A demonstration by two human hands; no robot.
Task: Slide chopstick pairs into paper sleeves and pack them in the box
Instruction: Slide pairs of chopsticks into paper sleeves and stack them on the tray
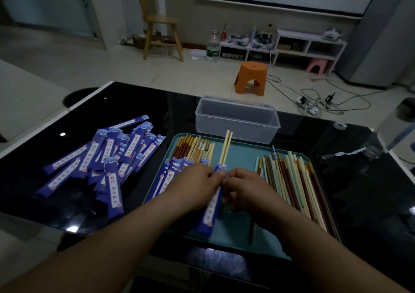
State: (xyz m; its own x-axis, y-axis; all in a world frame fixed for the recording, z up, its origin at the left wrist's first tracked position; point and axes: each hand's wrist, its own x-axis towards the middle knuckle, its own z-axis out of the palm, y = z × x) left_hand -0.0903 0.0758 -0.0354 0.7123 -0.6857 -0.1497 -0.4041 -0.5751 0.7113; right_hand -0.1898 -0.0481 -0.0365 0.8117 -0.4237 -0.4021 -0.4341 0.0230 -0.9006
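Over the teal tray (242,153), my left hand (193,187) and my right hand (249,191) meet around one blue paper sleeve (210,214). A pale chopstick pair (225,149) sticks out of the sleeve's top, pointing away from me. My left hand pinches the sleeve near its mouth; my right hand grips it from the other side. Sleeved pairs (177,167) lie on the tray's left part, loose chopsticks (296,180) on its right. A heap of empty blue sleeves (107,160) lies on the black table. The clear plastic box (235,119) stands open behind the tray.
The black glass table (359,191) carries a tape roll (340,125) and a crumpled clear bag (359,151) at the right. Beyond it on the floor stand an orange stool (251,77), a wooden chair (161,29), a white shelf (307,45) and cables (318,104).
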